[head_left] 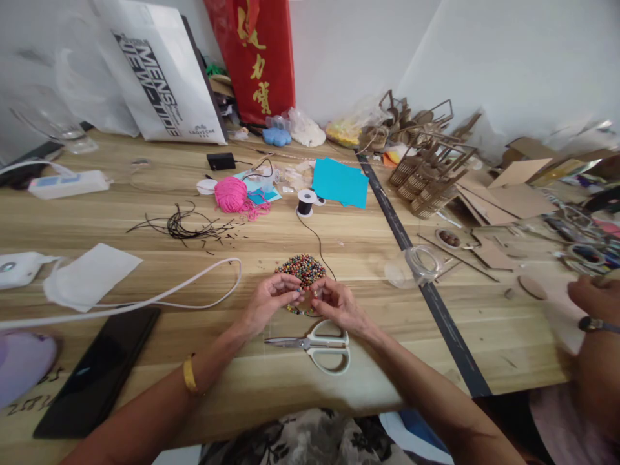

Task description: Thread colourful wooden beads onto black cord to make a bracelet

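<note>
Below frame centre, beads (301, 265): loosely piled.
Left hand (268, 300): fingertips pinched, seemingly on a bead (297, 290).
Right hand (340, 303): likewise (grip partly hidden).
Black cord (319, 241): best kept slack, clear of scissors (305, 343).

Phone (97, 374) near left. Far left: white bag (194, 97) (printed), red bag (277, 39) right of it. Pink yarn (231, 194) left of bright-blue sheets (341, 184).

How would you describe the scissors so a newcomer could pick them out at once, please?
On the wooden table, find the heap of colourful beads by the person's left hand and right hand. The scissors lie just below the hands in the picture, blades pointing left. Their two pale handle loops set them apart from the beads.
</note>
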A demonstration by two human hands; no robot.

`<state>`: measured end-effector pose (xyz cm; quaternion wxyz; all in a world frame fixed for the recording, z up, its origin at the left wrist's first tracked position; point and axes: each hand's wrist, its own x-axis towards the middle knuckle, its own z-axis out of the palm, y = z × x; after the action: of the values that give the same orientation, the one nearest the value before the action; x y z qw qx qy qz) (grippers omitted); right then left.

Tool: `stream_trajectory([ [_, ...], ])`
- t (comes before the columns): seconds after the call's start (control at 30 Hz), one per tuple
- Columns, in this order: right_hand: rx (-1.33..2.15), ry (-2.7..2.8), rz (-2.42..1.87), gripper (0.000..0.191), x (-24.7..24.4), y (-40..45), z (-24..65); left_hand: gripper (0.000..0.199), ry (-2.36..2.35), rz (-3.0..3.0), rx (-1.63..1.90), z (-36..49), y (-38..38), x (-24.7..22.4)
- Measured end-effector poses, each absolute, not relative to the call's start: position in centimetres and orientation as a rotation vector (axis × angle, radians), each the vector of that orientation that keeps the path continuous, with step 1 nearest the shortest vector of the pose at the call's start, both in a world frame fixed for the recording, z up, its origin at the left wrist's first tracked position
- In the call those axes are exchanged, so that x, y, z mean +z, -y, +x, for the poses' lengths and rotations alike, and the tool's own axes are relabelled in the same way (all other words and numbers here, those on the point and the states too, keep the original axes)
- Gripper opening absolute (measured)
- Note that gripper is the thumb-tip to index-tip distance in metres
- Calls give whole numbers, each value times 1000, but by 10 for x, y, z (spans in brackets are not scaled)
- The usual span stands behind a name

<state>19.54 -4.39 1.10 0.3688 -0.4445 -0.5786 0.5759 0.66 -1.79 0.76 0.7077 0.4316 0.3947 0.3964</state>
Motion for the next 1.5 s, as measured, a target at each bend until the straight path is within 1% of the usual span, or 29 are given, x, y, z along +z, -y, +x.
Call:
stream_trajectory([
  [0.13, 1229, 1752, -1193, 29, 11, 44, 197, 32, -847, 1005, 833, 7, 19, 11],
  [0.3, 826, 2120, -1155, 24, 20, 47, 197, 39, -847, 1067, 802, 7, 20, 11],
  [0.43, 423, 2422, -1166, 22, 31, 51, 197, 38, -828, 1134, 787, 8, 22, 10],
  [0.53, 245, 2515, -1176, 20, 39, 55, 200, 37, -817, 1167, 779, 9, 22, 11],
  [0.63, 269, 2451, -1215, 17, 48, 60, 209, 33, -845, 1199, 804, 8, 22, 13],
  [0.8, 608, 1941, -1426, 13, 56, 70, 243, 27, -922, 1178, 833, 5, 19, 15],
  [0.9, 762, 1577, -1583, 23, 50, 77, 268, 26, -947, 1157, 843, 4, 18, 14],
  [0.97, 794, 1438, -1675, 31, 43, 83, 283, 25, -950, 1150, 847, 4, 18, 13],
  [1.03, 733, 1436, -1838, 30, 36, 89, 294, 25, -952, 1148, 841, 4, 17, 12],
  [1.17, 547, 1760, -2133, 20, 31, 99, 308, 24, -964, 1155, 823, 5, 16, 12],
  [1.23, 360, 1867, -2273, 20, 36, 101, 316, 25, -977, 1160, 825, 5, 16, 12],
  [1.33, 91, 1872, -2431, 18, 46, 103, 332, 27, -996, 1165, 823, 5, 14, 13],
  [1.5, 83, 1996, -2481, 16, 55, 110, 352, 30, -1016, 1164, 824, 4, 12, 16],
])
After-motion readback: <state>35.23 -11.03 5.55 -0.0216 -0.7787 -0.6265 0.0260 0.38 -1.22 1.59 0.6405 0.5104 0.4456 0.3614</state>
